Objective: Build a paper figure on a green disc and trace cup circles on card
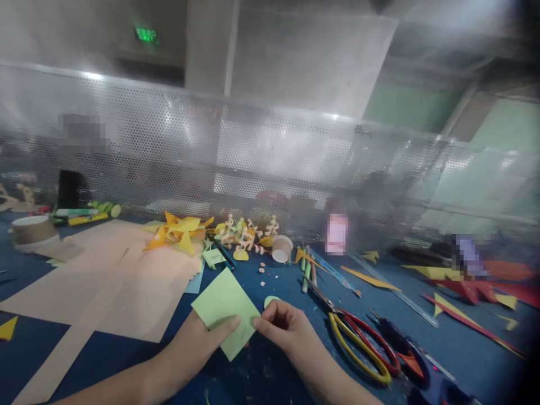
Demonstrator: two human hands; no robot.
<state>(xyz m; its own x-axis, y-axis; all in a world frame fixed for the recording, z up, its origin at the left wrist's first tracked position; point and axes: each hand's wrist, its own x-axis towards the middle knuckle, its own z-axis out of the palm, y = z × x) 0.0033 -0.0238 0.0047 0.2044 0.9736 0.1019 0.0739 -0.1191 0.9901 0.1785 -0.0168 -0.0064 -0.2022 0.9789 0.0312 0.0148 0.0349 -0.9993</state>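
A light green square of paper [225, 306] is held up over the table, turned with one corner toward me. My left hand [198, 346] grips it, thumb flat on the front and the other fingers hidden behind. At the paper's right corner is my right hand [291, 334], closed in a pinch with thumb and forefinger at the edge. A small rounded pale green piece [270, 301] shows just beyond the right knuckles; whether the hand touches it I cannot tell.
Scissors with red and yellow handles [365, 343] lie at right, beside a dark blue tool [430, 365]. Large pale paper sheets [105, 281] cover the left. Orange paper cutouts [179, 232], a small paper cup [282, 249] and markers [304, 270] sit before a perforated metal screen [261, 146].
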